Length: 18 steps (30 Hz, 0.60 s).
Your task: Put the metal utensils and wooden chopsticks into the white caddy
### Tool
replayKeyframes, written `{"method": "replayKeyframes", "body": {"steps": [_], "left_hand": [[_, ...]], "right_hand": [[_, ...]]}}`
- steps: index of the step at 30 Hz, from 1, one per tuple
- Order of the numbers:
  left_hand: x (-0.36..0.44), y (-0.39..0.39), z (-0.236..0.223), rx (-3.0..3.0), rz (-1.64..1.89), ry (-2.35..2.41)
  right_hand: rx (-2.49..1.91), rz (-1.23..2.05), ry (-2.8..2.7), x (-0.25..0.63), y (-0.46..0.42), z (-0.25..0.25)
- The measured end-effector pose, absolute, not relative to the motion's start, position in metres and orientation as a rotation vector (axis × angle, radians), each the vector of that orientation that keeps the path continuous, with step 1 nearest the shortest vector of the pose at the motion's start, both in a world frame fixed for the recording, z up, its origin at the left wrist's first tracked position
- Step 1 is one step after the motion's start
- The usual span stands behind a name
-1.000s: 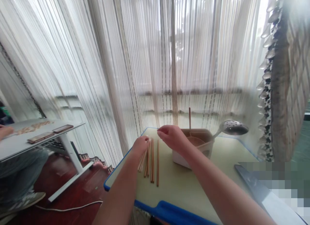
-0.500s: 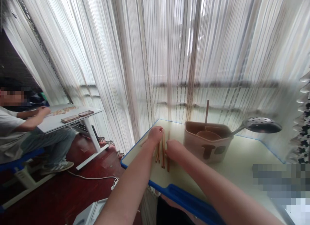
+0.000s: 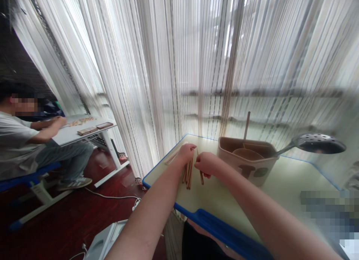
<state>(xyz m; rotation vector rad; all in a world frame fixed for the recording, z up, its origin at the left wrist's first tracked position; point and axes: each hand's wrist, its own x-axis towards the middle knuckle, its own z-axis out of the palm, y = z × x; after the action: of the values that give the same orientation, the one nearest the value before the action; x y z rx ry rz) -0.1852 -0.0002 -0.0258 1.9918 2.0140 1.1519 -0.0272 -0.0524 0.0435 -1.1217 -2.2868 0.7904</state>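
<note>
Several wooden chopsticks [image 3: 188, 172] lie side by side on a pale green table with a blue rim [image 3: 213, 220]. My left hand [image 3: 185, 152] rests closed on their far ends. My right hand [image 3: 206, 164] is pinched around one chopstick [image 3: 201, 175], just right of the bunch. To the right stands a beige utensil holder [image 3: 246, 161] with one chopstick upright [image 3: 246, 124] in it and a perforated metal ladle [image 3: 316, 143] leaning out to the right.
Striped sheer curtains [image 3: 179, 65] hang right behind the table. At the left a seated person [image 3: 25, 140] works at a white table [image 3: 81, 129]. A cable lies on the dark red floor [image 3: 73, 215] between.
My right hand came down from beside the holder onto the chopsticks and closed on one. The view swung left and the seated person came into sight.
</note>
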Motion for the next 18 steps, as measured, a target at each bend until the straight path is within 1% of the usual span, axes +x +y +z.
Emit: {"method": "replayKeyframes", "body": {"steps": [2, 3, 7, 10, 12, 14, 16, 18], "left_hand": [[-0.181, 0.001, -0.027, 1.984, 1.191, 1.96], [-0.179, 0.001, -0.027, 1.983, 1.206, 1.939], [-0.173, -0.004, -0.021, 2.019, 1.319, 1.834], [-0.168, -0.01, -0.016, 2.083, 1.358, 1.754], [-0.164, -0.013, -0.014, 2.101, 1.308, 1.707], [-0.158, -0.016, -0.013, 2.094, 1.29, 1.63], [-0.15, -0.017, -0.013, 2.063, 1.318, 1.526], [-0.141, -0.019, -0.012, 1.992, 1.347, 1.406]], "right_hand": [[-1.145, 0.916, -2.363, -0.018, -0.055, 0.064], [-1.17, 1.033, -2.374, -0.013, -0.056, 0.074], [-1.047, 1.395, -2.15, 0.01, -0.054, 0.104], [-0.893, 1.549, -1.902, 0.021, -0.044, 0.11], [-0.788, 1.562, -1.692, 0.024, -0.035, 0.11], [-0.694, 1.507, -1.545, 0.025, -0.029, 0.108], [-0.641, 1.384, -1.544, 0.027, -0.026, 0.108], [-0.645, 1.175, -1.634, 0.031, -0.027, 0.111]]}}
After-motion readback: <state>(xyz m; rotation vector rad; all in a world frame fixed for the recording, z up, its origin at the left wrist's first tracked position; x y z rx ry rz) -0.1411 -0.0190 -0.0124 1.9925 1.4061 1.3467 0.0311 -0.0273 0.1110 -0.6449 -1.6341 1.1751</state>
